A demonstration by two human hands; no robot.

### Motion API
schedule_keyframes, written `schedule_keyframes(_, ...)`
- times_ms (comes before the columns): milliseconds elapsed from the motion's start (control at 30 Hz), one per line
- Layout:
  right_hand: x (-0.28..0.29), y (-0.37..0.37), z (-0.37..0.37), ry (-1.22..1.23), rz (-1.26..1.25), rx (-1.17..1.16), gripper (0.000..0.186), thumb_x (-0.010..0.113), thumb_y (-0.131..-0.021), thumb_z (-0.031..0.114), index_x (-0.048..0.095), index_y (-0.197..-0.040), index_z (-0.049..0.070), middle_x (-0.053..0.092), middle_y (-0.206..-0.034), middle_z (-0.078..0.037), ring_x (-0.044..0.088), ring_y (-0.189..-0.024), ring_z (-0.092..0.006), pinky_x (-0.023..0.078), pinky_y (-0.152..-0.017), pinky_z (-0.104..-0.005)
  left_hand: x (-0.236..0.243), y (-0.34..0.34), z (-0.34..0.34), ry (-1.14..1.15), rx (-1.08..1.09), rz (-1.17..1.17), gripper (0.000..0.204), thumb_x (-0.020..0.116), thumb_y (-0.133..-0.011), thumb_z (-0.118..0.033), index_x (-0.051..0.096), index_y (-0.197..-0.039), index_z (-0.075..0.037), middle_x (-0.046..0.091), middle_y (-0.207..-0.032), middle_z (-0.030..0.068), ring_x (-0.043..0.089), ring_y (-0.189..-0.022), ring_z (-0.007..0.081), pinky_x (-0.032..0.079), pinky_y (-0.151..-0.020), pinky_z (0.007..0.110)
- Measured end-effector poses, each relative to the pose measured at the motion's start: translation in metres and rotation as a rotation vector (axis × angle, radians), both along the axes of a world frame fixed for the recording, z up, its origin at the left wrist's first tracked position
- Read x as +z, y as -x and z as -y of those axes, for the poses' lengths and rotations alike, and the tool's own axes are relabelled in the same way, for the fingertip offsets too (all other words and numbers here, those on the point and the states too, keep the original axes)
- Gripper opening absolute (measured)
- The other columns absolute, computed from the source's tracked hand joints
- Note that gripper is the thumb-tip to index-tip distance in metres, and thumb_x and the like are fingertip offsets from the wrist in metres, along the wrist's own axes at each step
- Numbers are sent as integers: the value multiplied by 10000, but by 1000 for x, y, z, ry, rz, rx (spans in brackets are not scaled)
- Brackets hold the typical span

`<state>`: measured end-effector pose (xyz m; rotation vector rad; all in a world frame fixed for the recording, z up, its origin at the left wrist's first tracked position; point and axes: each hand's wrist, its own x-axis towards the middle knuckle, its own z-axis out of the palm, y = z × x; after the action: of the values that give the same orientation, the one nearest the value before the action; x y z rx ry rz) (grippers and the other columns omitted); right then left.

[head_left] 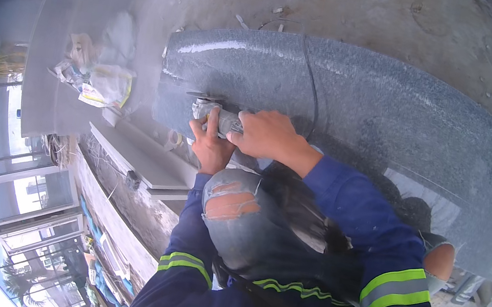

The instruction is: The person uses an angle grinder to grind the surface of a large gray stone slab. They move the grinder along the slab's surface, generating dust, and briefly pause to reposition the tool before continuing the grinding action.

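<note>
An angle grinder [225, 121] with a grey, dusty body is gripped in both my hands over a long grey stone slab [373, 103]. Around the rear of its body, my right hand [267, 135] is closed. My left hand [213, 146] wraps the front part near the head, its fingers bent over the tool. The thin disc [206, 96] stands out from the grinder's head close to the slab's left part; whether it touches the stone I cannot tell. A dark power cord [312, 83] crosses the slab behind my right hand.
My jeans-clad knee [230, 206] is just below the tool. Pale boards [145, 149] lie left of it. Crumpled plastic bags [107, 84] rest on a grey sheet [48, 99] at the far left. Dusty ground with small debris stretches beyond the slab. Windows stand at lower left.
</note>
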<state>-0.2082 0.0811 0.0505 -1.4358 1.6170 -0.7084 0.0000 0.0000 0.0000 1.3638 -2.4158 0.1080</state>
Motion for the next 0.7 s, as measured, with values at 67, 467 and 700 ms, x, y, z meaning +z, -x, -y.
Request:
schedule_keyframes(67, -3, -4, 7, -14, -7, 3, 503, 710, -1022, 471, 800, -1150, -7, 819, -1087, -254, 793, -1063, -451, 616, -933, -551, -5, -2, 9, -20, 21, 4, 786, 889, -769, -227, 653, -1516, -290, 588, -1294, 150, 768, -999, 413, 658, -775, 521)
schedule_keyframes(467, 5, 7, -18, 0, -4, 5, 510, 705, -1032, 468, 789, -1159, -19, 817, -1097, -255, 793, -1067, -445, 612, -938, -553, 1, 2, -13, 22, -22, -27, 762, 883, -779, -204, 660, -1501, -302, 577, -1276, 158, 764, -976, 422, 657, -771, 530)
schedule_keyframes(700, 4, 2, -3, 0, 16, 15, 533, 690, -1030, 483, 771, -1187, -19, 810, -1118, -270, 785, -1078, -460, 607, -938, -559, 1, 1, 1, -5, -14, -12, 755, 869, -788, -192, 660, -1506, -293, 577, -1268, 164, 761, -982, 433, 655, -774, 542)
